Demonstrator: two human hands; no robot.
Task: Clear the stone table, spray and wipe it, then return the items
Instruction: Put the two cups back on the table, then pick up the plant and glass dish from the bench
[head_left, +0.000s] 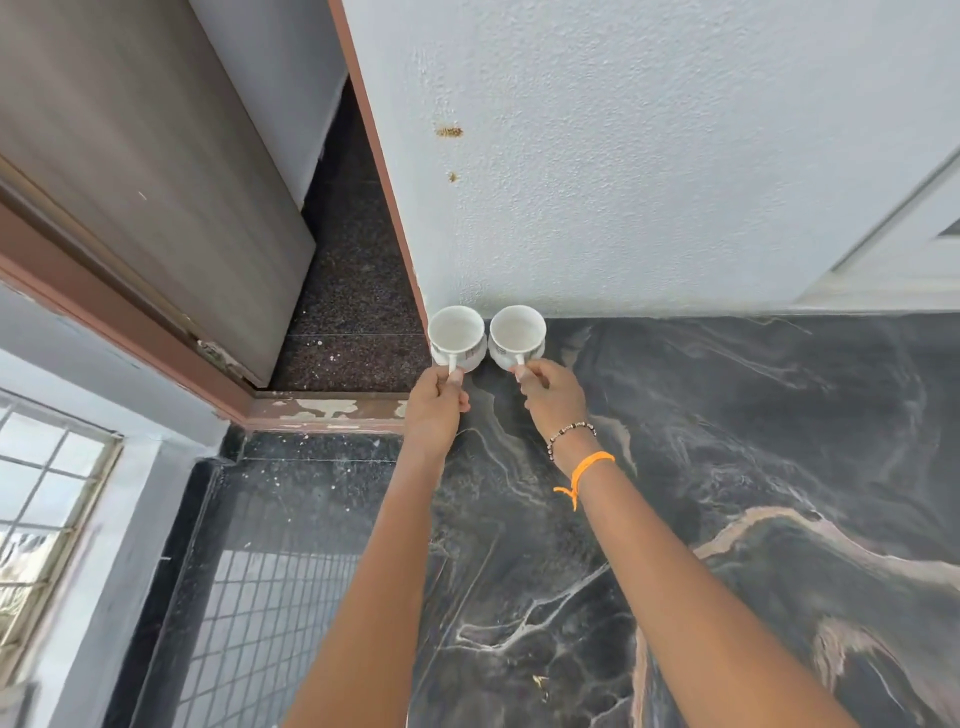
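Note:
Two white cups stand side by side at the far left corner of the dark veined stone table (753, 467), against the wall. My left hand (434, 410) grips the handle of the left cup (456, 335). My right hand (553, 397) pinches the handle of the right cup (517, 332). Both cups look empty inside and sit upright. Whether they rest on the stone or hover just above it I cannot tell. A bead bracelet and an orange thread circle my right wrist.
A pale textured wall (623, 182) rises right behind the cups. To the left are a brown door frame (384, 171), a grey door (145, 197) and speckled granite floor (353, 291). A window (47, 509) is at lower left. A small scrap (540, 682) lies on the near table.

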